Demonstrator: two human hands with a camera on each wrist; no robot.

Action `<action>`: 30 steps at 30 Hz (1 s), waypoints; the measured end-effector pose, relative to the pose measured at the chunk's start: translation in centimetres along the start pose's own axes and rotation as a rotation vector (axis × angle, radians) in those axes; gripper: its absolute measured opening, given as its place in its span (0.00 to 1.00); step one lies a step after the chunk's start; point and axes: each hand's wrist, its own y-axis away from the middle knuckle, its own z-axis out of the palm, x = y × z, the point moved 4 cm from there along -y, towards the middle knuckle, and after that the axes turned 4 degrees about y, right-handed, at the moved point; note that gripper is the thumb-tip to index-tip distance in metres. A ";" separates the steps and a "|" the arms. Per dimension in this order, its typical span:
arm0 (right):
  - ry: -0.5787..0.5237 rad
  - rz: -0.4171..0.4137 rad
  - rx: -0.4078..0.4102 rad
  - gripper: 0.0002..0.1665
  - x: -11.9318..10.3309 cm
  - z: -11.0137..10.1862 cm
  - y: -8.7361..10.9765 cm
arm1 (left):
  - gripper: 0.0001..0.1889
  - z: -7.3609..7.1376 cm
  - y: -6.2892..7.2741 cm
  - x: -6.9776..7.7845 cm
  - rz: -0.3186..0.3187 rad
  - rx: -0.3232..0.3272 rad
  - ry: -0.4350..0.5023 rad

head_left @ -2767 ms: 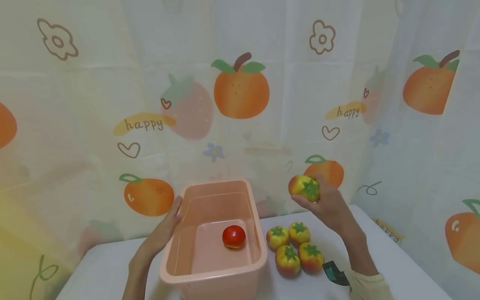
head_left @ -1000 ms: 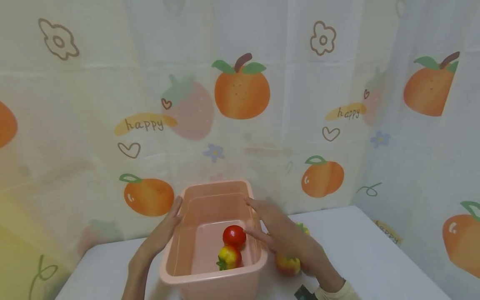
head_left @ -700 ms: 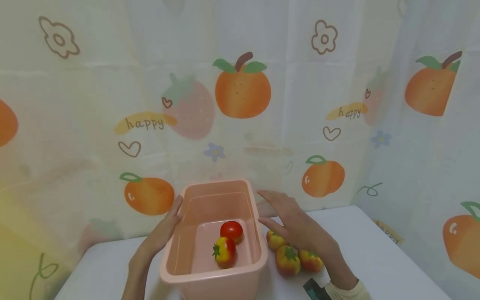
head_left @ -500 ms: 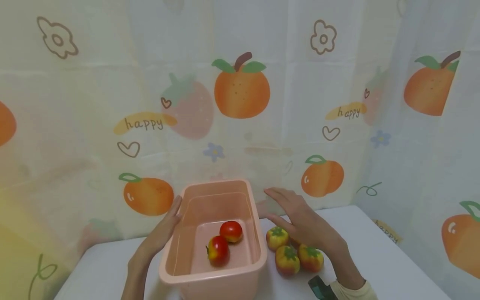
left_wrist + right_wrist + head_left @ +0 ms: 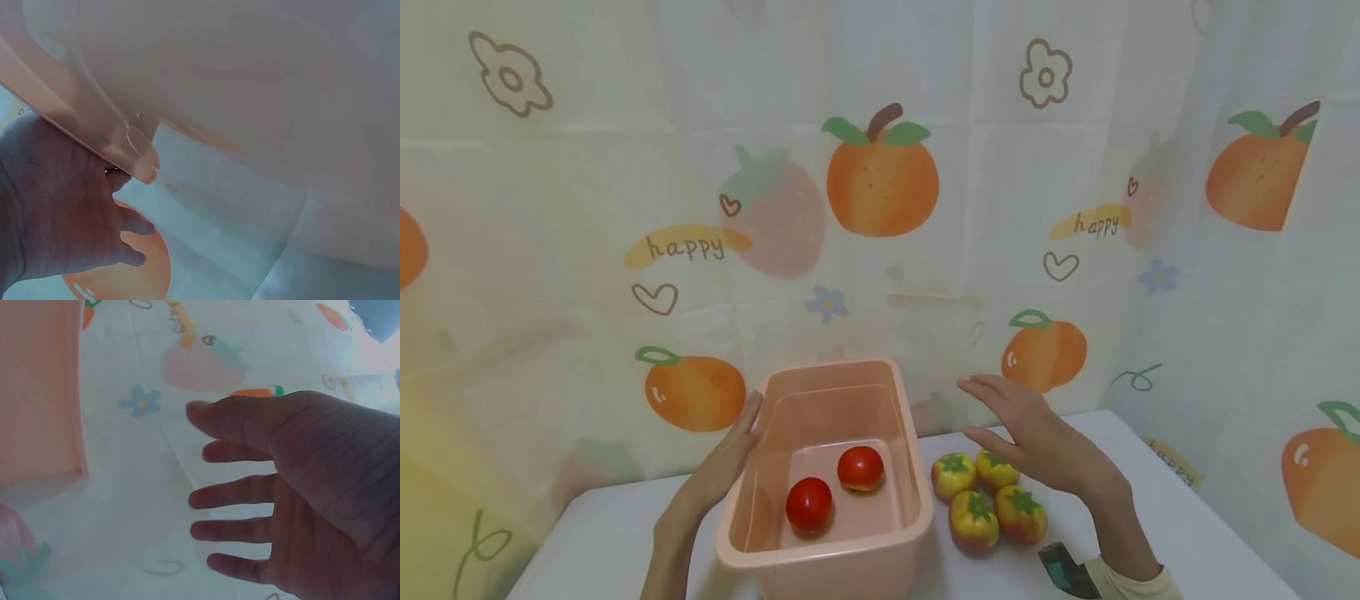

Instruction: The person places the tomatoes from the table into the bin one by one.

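Observation:
My left hand lies along the left side of a pink plastic bin, fingers stretched out at its rim. In the left wrist view, that hand's palm is up against the bin's edge. Two shiny red tomatoes sit apart on the bin floor, one nearer the front left and one further back. Right of the bin, my right hand hovers with fingers spread and nothing in it. Below it, several red-yellow tomatoes with green star-shaped tops stand grouped; the hand partly covers the rear one.
A white table carries the bin and the tomatoes. Close behind it hangs a pale curtain printed with fruit and flowers, which also runs along the right side. A dark device is worn at the right wrist.
My right hand carried a tomato over the bin, let it go, and drew back right, above the grouped tomatoes. The dropped tomato rolled leftward. My left hand stayed on the bin.

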 end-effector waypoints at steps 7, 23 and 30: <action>0.019 0.092 -0.085 0.36 1.0 -0.8 1.4 | 0.35 -0.1 -0.2 -0.1 0.016 0.005 -0.011; 0.002 0.486 -0.523 0.48 4.2 0.8 3.2 | 0.36 -0.1 0.1 -0.2 -0.018 0.014 -0.027; 0.058 0.614 -0.649 0.43 5.8 2.7 3.5 | 0.36 -0.2 -0.1 0.1 0.014 0.011 -0.024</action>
